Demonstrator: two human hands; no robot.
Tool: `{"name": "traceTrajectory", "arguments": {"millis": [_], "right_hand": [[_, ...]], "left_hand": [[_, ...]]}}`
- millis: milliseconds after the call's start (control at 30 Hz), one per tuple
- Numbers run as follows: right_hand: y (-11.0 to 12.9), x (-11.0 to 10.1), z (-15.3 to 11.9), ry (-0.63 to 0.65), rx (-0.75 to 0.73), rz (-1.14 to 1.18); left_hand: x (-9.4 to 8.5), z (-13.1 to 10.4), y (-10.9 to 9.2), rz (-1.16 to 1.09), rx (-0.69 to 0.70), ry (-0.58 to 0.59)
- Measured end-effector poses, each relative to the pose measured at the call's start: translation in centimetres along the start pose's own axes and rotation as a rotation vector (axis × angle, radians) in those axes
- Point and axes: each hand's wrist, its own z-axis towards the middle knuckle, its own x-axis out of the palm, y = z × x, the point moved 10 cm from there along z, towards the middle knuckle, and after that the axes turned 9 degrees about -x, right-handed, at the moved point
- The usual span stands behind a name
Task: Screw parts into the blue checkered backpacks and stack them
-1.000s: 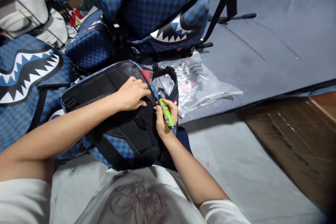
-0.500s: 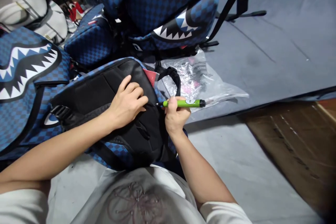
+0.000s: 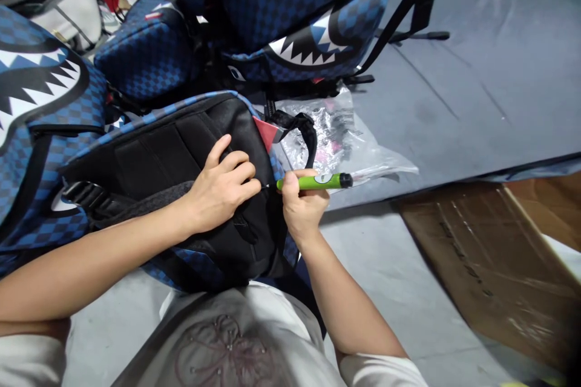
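A black-backed backpack (image 3: 149, 151) with blue checkered sides lies against my lap, its padded back facing up. My left hand (image 3: 222, 184) presses on this panel, index finger bent down at the fabric; its thumb is mostly hidden, and it seems to pinch the surface. In my right hand (image 3: 306, 202) is a green pen-shaped tool (image 3: 318, 182) with a black end. Its thin tip points left, close to my left index finger; whether it touches the fabric I cannot tell. A red triangular tab (image 3: 265, 132) and a black top handle (image 3: 308, 133) stick out at the bag's upper right.
A large shark-mouth backpack (image 3: 304, 12) stands behind, a smaller checkered bag (image 3: 145, 51) beside it. Another shark-mouth backpack (image 3: 40, 91) sits on the left. A clear plastic bag (image 3: 363, 148) rests on the grey table cover (image 3: 490, 91). A brown cardboard box (image 3: 490, 260) is at the right.
The view has shifted a little, so the bags on the left sit further left. Both hands keep their places on the backpack, with the green tool slightly nearer my left index finger.
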Motion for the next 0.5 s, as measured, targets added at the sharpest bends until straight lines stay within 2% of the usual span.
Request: {"name": "traceTrajectory", "arguments": {"millis": [200, 500], "right_hand": [[1.19, 0.10, 0.64, 0.052, -0.098, -0.070], [1.27, 0.63, 1.07, 0.101, -0.093, -0.053]], "left_hand": [[-0.25, -0.25, -0.12, 0.023, 0.009, -0.041], [-0.41, -0.22, -0.16, 0.028, 0.004, -0.052]]}}
